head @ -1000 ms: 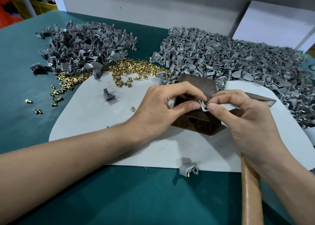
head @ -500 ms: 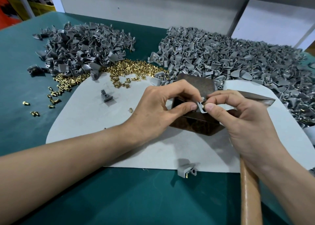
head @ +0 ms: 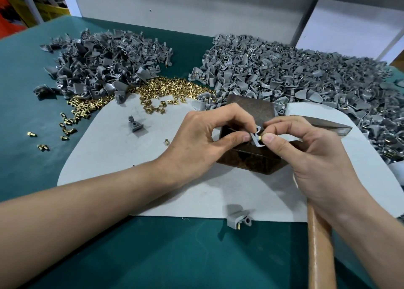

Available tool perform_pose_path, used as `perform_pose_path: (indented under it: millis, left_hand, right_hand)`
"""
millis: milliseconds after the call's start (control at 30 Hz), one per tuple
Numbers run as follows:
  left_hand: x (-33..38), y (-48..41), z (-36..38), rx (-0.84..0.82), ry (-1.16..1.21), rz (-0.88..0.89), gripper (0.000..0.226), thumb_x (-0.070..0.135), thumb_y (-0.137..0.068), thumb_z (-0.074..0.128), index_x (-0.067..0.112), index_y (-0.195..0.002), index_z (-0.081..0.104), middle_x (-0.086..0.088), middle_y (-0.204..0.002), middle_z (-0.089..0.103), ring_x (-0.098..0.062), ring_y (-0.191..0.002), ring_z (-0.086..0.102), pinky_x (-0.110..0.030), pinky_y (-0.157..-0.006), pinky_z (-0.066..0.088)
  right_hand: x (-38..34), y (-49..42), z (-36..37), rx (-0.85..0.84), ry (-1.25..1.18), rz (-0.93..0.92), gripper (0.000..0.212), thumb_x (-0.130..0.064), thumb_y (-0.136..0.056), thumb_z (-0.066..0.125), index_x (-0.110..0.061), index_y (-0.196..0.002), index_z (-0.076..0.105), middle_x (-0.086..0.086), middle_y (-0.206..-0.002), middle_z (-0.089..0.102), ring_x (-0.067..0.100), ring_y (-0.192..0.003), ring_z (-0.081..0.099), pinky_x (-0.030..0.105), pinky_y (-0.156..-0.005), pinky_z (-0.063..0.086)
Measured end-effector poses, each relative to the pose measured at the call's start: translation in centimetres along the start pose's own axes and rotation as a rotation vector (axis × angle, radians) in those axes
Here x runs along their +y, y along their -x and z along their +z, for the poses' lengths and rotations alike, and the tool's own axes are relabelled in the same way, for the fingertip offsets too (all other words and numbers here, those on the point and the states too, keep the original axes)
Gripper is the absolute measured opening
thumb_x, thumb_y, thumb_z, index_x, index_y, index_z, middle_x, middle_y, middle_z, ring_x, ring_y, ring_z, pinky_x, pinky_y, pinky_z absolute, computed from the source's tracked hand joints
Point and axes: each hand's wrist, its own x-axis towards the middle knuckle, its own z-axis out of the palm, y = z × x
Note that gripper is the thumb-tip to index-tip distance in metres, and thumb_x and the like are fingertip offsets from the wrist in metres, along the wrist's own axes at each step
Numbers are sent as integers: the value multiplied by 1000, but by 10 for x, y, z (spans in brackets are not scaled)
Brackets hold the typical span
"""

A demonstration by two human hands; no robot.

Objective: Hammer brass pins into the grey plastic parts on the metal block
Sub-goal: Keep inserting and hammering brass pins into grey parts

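Over one block (head: 251, 110), left hand (head: 196, 144) pinches one grey part (head: 255, 139), right hand (head: 312, 157) pinches one pin (head: 260, 138).

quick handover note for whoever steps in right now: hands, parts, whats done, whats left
Left hand pinches a grey part over the metal block.
Right hand pinches a brass pin against that part; the hammer runs under that hand, its grip unclear.
Loose pins lie behind the mat; unpinned parts far left.
Done: right pile shows pins fitted.
Left: seat this pin, hammer it, carry on through the left pile.
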Motion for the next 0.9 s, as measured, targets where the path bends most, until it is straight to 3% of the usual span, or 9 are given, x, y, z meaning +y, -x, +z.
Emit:
perform_pose_path:
  millis: [100,267,667,800,900]
  left_hand:
    - [0,0,0,2,6,1,9,4,-85,65,1,-94,66,-13,-92,69,-31,-91,66,-55,-83,51]
    - [0,0,1,3,6,3,8,4,-85,65,1,-93,66,-12,-91,69,-30,-90,66,-55,-84,51]
    - [-2,1,1,4,-30,26,9,4,-84,68,6,-92,68,-6,-89,70,-26,-89,67,-50,-83,52]
    - [-3,1,2,19,-90,49,9,3,-82,70,6,-91,69,-4,-87,71,-21,-86,68,-41,-96,50]
    - [-2,1,1,28,-144,77,9,0,-80,72,4,-88,69,-6,-85,72,-17,-82,69,-30,-109,39]
  right_hand:
    - [-1,0,2,13,41,-14,5,-29,-78,73,-34,-78,70,-10,-98,66,27,-111,52,55,-101,34]
    - [-1,0,1,10,34,-25,15,-19,-81,73,-33,-78,70,-11,-97,65,25,-109,54,55,-100,36]
    - [-3,0,3,26,30,-12,4,-35,-71,68,-37,-74,70,-16,-96,65,29,-109,53,56,-98,38]
    - [-1,0,2,2,-19,6,15,-17,-80,73,-30,-74,71,-11,-98,65,27,-108,55,59,-99,36]
    - [-2,0,0,-19,-52,33,15,-16,-79,72,-29,-73,72,-11,-100,65,24,-109,55,58,-101,36]
